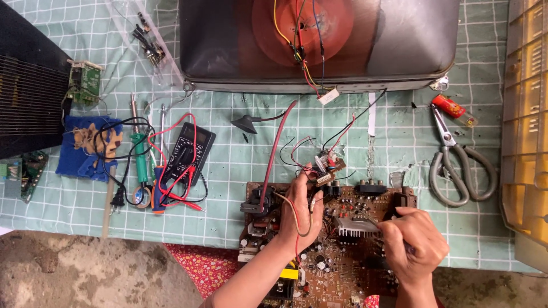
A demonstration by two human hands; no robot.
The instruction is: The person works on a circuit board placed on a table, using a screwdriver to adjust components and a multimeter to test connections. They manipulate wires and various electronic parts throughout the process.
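Head view, looking down on worktop point(240, 165) under green checked cloth.

Counts: 1 large circuit board point(337, 251), low centre, partly off the worktop's near edge. 1 small board point(328, 166) on wires, just above the large one. 1 finned heatsink point(355, 227) on the large board. 1 picture tube point(319, 43) lying at top, wires running from its neck down toward the boards. 1 multimeter point(191, 149) w/ red and black leads. 1 soldering iron point(138, 149), green grip. 1 scissors point(459, 165), grey handles. 1 red lighter point(454, 109) just above scissors. 1 suction-cup lead point(245, 123), black. 1 blue cloth point(87, 147). 2 more small green boards at left: one point(84, 81) near the black grille, one point(23, 171) cut off by frame edge.

Hands: left hand point(302, 214) over large board, fingers pinched on the small board's wires, tips touching its lower edge. Right hand point(412, 239) curled into a fist at the heatsink's right end, closed on a thin tool; tool mostly hidden, kind not clear.

Hidden/unclear: lower part of large board covered by both forearms. Beige casing point(525, 125) at right cut off. Small parts in clear bag point(149, 43), top left, too small to count.
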